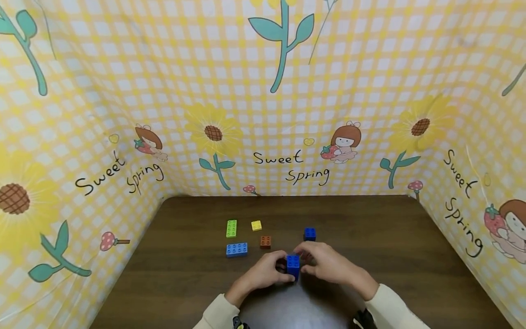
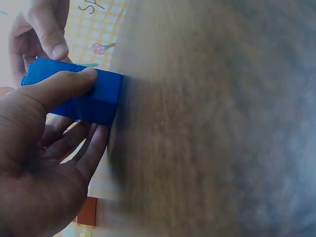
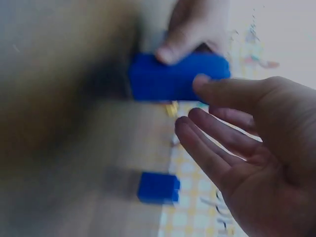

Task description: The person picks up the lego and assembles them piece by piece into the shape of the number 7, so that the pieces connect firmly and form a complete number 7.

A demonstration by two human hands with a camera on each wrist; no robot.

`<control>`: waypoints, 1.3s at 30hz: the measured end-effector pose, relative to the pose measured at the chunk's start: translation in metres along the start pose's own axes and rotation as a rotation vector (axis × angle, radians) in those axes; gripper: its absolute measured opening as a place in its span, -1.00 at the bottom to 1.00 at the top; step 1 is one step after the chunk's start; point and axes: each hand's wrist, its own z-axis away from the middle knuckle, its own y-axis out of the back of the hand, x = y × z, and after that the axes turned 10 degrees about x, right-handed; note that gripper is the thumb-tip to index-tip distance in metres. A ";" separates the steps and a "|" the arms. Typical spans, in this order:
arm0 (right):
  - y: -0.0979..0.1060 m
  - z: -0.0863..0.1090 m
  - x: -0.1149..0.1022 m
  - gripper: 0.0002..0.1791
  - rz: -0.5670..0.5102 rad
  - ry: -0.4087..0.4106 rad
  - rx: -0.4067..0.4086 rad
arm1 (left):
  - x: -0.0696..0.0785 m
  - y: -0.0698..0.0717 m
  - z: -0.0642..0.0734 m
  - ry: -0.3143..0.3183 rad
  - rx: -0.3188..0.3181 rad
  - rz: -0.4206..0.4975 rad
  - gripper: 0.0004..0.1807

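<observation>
A tall blue building brick [image 1: 293, 262] with studs on top stands upright on the dark table in front of the person. The left hand [image 1: 266, 270] grips it from the left; in the left wrist view its thumb presses one side of the brick [image 2: 104, 96], with fingers behind. On the other side is the right hand [image 1: 330, 265], its fingers loosely extended and spread away from the brick. Its thumb [image 3: 217, 89] overlaps the upper, studded end in the right wrist view. A second blue brick [image 1: 310, 233] stands just beyond the right hand.
Left of the hands lie a light-blue brick [image 1: 237, 249], a brown brick [image 1: 265, 242], a lime-green brick [image 1: 232, 228] and a small yellow brick [image 1: 256, 225]. A yellow checked cloth [image 1: 271, 119] walls the wooden table [image 1: 370, 224] at the back and both sides.
</observation>
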 end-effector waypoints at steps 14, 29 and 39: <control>0.024 -0.010 0.055 -0.68 -0.037 -0.147 0.251 | 0.007 -0.003 0.009 0.032 0.015 -0.039 -0.45; -0.001 -0.029 0.082 -0.52 -0.088 -0.251 0.276 | 0.011 0.004 0.014 0.063 0.059 0.285 -0.64; -0.008 -0.032 0.083 -0.65 -0.110 -0.279 0.303 | 0.012 0.000 0.013 0.045 0.071 0.326 -0.60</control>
